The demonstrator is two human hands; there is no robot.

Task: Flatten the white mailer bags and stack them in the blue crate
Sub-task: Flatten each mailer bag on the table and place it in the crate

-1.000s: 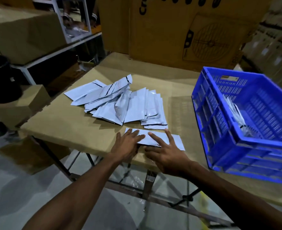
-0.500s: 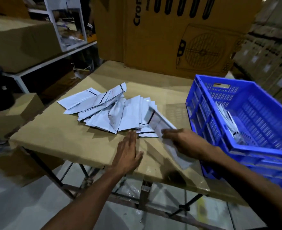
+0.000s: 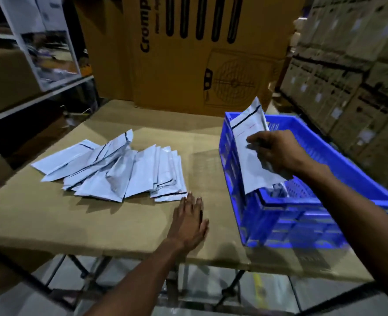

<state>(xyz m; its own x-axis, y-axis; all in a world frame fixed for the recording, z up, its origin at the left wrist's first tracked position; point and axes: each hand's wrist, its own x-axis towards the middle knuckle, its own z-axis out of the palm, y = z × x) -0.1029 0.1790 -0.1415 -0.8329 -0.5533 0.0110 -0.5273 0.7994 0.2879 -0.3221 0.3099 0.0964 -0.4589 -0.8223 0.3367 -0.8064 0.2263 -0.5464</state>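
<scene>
- The right hand (image 3: 277,151) grips 1 white mailer bag (image 3: 250,142), held tilted over the near left corner of the blue crate (image 3: 314,215).
- The left hand (image 3: 189,221) lies flat, fingers straight, on the cardboard-covered table (image 3: 74,220), fingertips just beside the loose pile of mailer bags (image 3: 120,172).
- More bags (image 3: 278,190) stand inside the crate.

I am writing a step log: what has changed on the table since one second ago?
The right hand picked up the flattened white plastic mailer bag from the table's near edge and carried it right, over the blue plastic crate. The left hand let go and rests flat on the cardboard-covered table. The loose pile of white mailers stayed.
</scene>
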